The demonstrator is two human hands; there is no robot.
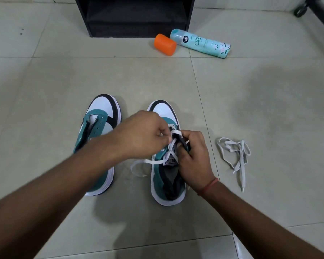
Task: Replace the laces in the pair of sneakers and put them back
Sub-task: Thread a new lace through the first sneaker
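Two teal, white and black sneakers stand side by side on the tiled floor, toes pointing away. The left sneaker (99,126) has bare eyelets with no lace in them. The right sneaker (165,182) carries a white lace (144,162) partly threaded, one loose end trailing to its left. My left hand (142,133) pinches the lace above the eyelets. My right hand (193,159) grips the right side of the shoe's upper and tongue, fingers curled around it. A second, greyish lace (236,156) lies in a loose tangle on the floor to the right.
A black open shoe rack (135,15) stands at the far centre. In front of it lie an orange cap (165,44) and a pale blue spray can (200,43). A chair base with a castor (307,8) is at the far right.
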